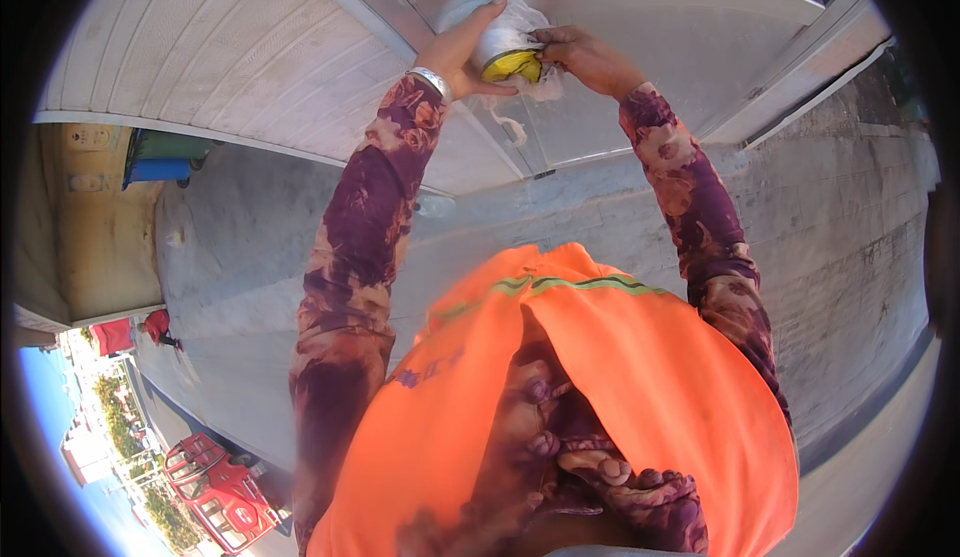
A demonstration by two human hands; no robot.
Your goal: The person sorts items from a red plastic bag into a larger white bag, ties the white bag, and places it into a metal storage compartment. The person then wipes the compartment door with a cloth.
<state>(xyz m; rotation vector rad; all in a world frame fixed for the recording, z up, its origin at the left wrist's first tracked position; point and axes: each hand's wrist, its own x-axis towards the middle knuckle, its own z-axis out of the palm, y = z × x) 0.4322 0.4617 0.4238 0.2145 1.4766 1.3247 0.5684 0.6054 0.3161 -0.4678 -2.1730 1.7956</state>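
Observation:
Out in front of a door, my left hand [462, 55] cups a bunched white plastic bag [512, 23], thumb above and fingers below. A silver bangle [432, 83] circles that wrist. In the bag's opening shows a rounded yellow thing with a dark rim [512, 65]; its kind I cannot make out. From the other side my right hand [588, 57] pinches the bag at the edge of the yellow thing. A loose strip of plastic [510, 125] dangles below.
A grey door panel [660, 67] stands ahead, beside a white ribbed shutter [230, 37]. Grey paving [250, 247] lies below. At the left are a blue and green bin [158, 162], a distant person in red [158, 327] and a red vehicle [222, 497]. An orange vest [440, 407] covers my torso.

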